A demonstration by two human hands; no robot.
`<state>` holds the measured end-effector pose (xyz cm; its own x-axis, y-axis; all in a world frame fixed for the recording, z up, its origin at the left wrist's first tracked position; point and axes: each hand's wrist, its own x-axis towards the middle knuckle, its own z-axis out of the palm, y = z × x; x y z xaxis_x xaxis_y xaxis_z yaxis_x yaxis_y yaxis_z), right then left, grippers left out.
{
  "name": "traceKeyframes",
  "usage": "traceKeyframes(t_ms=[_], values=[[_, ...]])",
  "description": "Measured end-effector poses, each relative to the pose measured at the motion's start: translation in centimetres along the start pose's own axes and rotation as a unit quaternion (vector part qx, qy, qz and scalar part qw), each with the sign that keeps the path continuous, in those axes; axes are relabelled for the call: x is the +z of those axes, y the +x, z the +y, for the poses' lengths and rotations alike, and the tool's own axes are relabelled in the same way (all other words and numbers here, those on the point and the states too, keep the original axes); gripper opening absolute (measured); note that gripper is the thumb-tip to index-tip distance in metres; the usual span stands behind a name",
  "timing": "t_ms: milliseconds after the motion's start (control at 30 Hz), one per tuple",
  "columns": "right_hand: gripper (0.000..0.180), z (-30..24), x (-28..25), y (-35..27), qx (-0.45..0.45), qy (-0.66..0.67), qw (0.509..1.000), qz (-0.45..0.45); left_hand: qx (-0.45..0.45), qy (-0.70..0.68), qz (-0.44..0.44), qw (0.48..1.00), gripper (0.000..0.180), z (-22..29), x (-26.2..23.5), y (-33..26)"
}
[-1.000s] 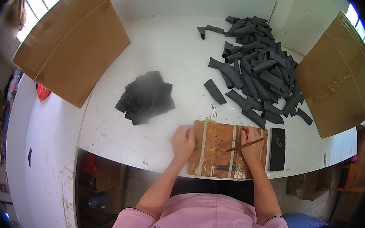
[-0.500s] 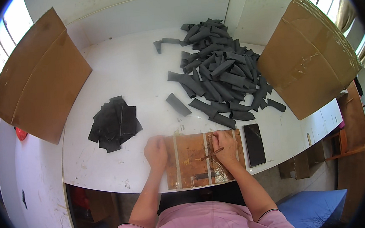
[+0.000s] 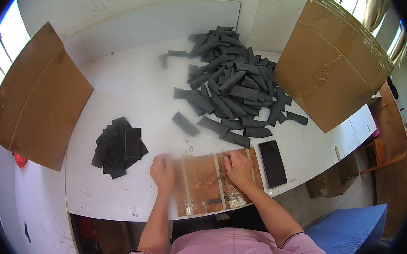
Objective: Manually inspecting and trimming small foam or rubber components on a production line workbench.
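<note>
A brown board (image 3: 195, 175) with strips of clear tape lies at the table's near edge. Beside its upper left corner rests my left hand (image 3: 162, 171), fingers curled closed; whatever they may hold is hidden. Over the right part of the board, my right hand (image 3: 238, 168) is closed on a thin brown stick-like tool (image 3: 220, 176), which points down and left. A dark strip (image 3: 218, 200) lies low on the board. To the left is a stack of flat black fabric pieces (image 3: 119, 148). Beyond the board spreads a large heap of dark grey fabric tubes (image 3: 229, 84).
A black phone (image 3: 273, 164) lies right of the board. Cardboard panels stand at the left (image 3: 38, 97) and right (image 3: 332, 62) of the white table (image 3: 119, 95). One loose grey piece (image 3: 185, 124) lies between stack and heap. A blue sheet-like object (image 3: 350, 230) is below right.
The whole view has shifted, so the table's things sit further left. The tool in my right hand appears shorter and more steeply angled. Both hands stay closed at the board.
</note>
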<state>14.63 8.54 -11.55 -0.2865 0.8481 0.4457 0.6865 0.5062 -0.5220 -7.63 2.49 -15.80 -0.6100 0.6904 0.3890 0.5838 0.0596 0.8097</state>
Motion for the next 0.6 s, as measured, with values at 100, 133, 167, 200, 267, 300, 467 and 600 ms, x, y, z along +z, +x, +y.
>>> traceKeyframes(t_ms=[100,133,167,200,267,300,467,600], values=[[0.006,0.1,0.0,0.0,-0.002,0.0,1.0,0.003,-0.026,-0.015,-0.006,1.0,0.009,1.1,-0.3,0.2],[0.006,0.1,-0.1,0.0,0.003,-0.002,1.0,0.005,-0.024,-0.017,-0.01,1.0,0.009,1.7,-0.4,0.2],[0.006,0.1,0.0,0.2,-0.003,0.009,1.0,0.007,-0.04,-0.024,-0.012,0.999,0.009,2.3,-0.6,0.3],[0.006,0.1,0.0,0.2,-0.008,0.02,1.0,0.01,-0.055,-0.031,-0.013,0.998,0.009,2.5,-0.7,0.4],[0.006,0.2,0.1,0.0,-0.003,0.009,1.0,0.009,-0.041,-0.024,-0.017,0.999,0.009,1.6,-0.5,0.3],[0.006,0.3,0.1,0.0,-0.006,0.013,1.0,0.007,-0.048,-0.024,-0.019,0.998,0.009,1.5,-0.5,0.2],[0.006,0.2,-0.3,0.0,0.003,0.015,1.0,0.0,-0.041,-0.007,-0.024,0.999,0.009,1.5,-0.4,0.2],[0.006,0.2,-0.3,-0.1,-0.001,0.021,1.0,0.0,-0.023,-0.004,-0.001,1.0,0.009,1.2,-0.2,0.2]])
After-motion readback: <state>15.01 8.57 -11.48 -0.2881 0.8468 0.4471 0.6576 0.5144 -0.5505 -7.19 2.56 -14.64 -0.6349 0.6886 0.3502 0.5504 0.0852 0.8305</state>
